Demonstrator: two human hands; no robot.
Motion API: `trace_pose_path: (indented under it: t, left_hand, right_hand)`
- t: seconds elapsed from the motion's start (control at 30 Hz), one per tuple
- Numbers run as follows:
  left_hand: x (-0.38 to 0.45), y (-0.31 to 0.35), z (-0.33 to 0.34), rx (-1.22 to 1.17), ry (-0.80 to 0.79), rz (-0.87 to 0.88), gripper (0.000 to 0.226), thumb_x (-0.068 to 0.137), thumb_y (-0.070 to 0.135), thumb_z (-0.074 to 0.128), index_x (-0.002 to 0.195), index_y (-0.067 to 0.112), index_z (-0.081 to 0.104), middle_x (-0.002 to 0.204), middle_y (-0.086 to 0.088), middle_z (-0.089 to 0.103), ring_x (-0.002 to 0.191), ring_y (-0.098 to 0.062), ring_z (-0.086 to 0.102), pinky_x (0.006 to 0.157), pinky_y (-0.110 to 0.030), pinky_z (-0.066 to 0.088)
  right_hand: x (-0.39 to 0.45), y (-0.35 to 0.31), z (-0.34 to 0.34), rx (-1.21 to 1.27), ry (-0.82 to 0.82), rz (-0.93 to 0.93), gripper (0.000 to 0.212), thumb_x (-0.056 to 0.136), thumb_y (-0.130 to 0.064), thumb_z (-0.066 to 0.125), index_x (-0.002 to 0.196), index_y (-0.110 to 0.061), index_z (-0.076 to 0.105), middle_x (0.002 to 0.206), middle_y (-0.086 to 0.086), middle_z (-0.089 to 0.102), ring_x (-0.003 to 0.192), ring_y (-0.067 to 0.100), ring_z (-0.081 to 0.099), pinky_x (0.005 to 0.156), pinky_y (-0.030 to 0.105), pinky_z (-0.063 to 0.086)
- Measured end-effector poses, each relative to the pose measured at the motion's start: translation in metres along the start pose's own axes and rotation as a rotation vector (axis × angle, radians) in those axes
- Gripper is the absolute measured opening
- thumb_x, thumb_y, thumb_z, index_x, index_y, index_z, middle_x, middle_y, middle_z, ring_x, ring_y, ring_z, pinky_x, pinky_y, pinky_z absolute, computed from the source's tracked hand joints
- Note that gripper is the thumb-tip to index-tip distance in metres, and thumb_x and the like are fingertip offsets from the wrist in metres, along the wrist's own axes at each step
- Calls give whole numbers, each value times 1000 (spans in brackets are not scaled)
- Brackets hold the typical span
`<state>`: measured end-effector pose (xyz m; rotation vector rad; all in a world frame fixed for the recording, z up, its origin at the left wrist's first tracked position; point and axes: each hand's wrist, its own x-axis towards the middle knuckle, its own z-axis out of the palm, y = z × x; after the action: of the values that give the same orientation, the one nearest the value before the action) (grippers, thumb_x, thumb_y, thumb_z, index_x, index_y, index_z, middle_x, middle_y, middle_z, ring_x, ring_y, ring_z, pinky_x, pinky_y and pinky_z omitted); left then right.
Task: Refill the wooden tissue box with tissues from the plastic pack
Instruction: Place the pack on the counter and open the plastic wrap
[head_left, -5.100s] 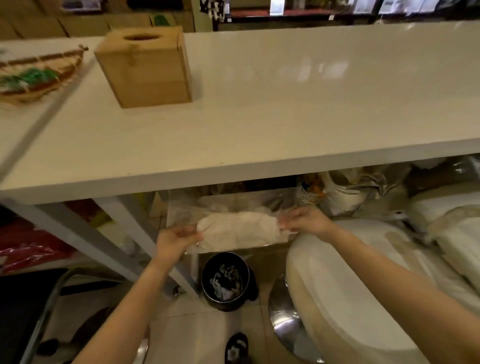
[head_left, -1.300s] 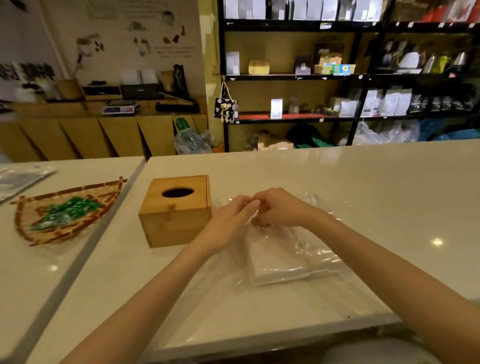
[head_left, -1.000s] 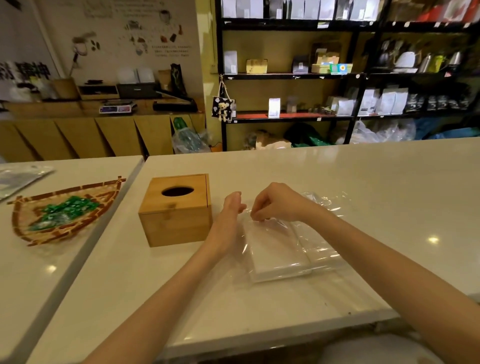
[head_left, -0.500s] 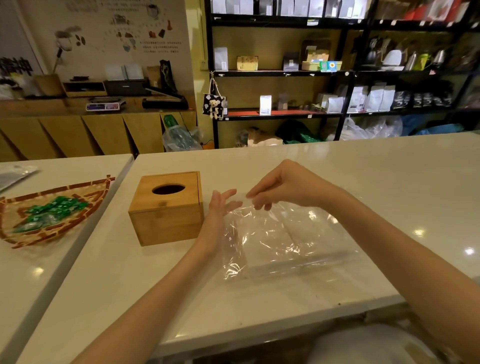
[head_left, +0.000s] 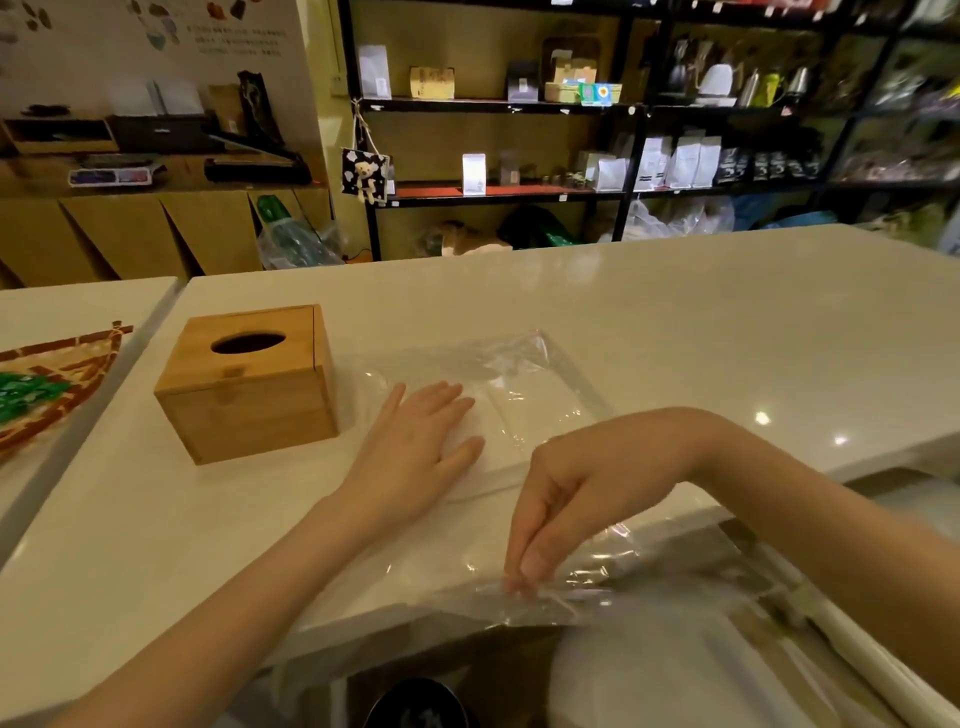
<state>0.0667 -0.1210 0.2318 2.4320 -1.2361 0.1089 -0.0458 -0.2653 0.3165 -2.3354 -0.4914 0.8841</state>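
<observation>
The wooden tissue box (head_left: 249, 384) stands shut on the white counter (head_left: 675, 322), its oval slot facing up. Just right of it lies the clear plastic pack (head_left: 524, 374) with a flat white stack of tissues (head_left: 524, 421) inside. My left hand (head_left: 415, 441) lies flat with fingers spread on the left part of the pack, pressing it down. My right hand (head_left: 561, 514) pinches the near edge of the plastic film at the counter's front edge, fingers pointing down.
A woven boat-shaped basket (head_left: 57, 384) with green packets sits on the neighbouring counter at the left. Below the front edge are a black bin (head_left: 415, 701) and a pale seat (head_left: 675, 675). Dark shelves (head_left: 623, 109) with goods line the back wall.
The right hand moved from the pack's far end to its near edge and now pinches the film there. The left hand came down flat on the pack. The camera tilted down.
</observation>
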Motion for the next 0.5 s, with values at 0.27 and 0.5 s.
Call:
trace_pose_path:
  t: [0.27,0.5]
  left_hand:
    - [-5,20,10,151,-204,-57,73,85,54,1,146,14,7,158,-3,3,145,-12,-2,116,-33,-6]
    - [7,13,9,122,-236,-93,57,96,42,13,146,16,3,158,1,-2,144,-8,-7,115,-33,-10]
  right_hand:
    - [-5,20,-9,78,403,29,22,90,-19,56,106,-12,69,102,8,73,94,21,66,96,43,47]
    - [19,68,-10,-150,566,280,39,97,-35,38,111,-3,54,115,11,59,108,25,52,103,43,36]
